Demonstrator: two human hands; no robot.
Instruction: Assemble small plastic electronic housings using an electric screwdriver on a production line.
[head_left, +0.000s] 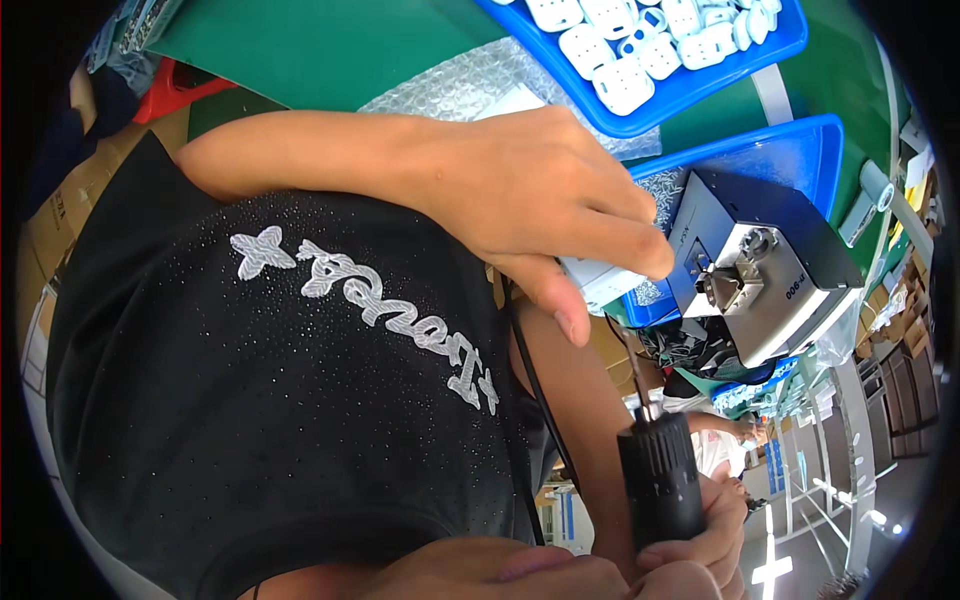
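Item 1, white plastic part (600, 280): pinched at the left hand's (530, 190) fingertips, the thumb (555, 295) pressed under it and the forefinger (630, 250) laid over its top, the other fingers curled close alongside; only a pale corner is shown below the fingers, so its full shape cannot be told. It is judged light, rigid and smooth, likely to slip if gripped loosely, and best taken by its flat faces as it is now. It is held just in front of the blue tray (800, 160) and beside the grey box-shaped machine (760, 265), whose metal fitting (735, 280) faces the fingers. The left forearm (320, 150) is brought in across the chest from the picture's left, wrist slightly bent downward, above a black printed shirt (250, 400). Item 2, black electric screwdriver (660, 480): held upright in the right hand (700, 540), the fingers wrapped shut around the lower barrel, its thin bit (635, 375) pointed up toward the part but apart from it. It is judged stiff, moderately heavy, and secure by its ribbed grip. A black cable (525, 380) is seen running beside it. Item 3, a second blue tray (640, 110) of white moulded pieces (620, 80), set on a green work surface (330, 50) well beyond both hands, with bubble wrap (460, 85) nearby.
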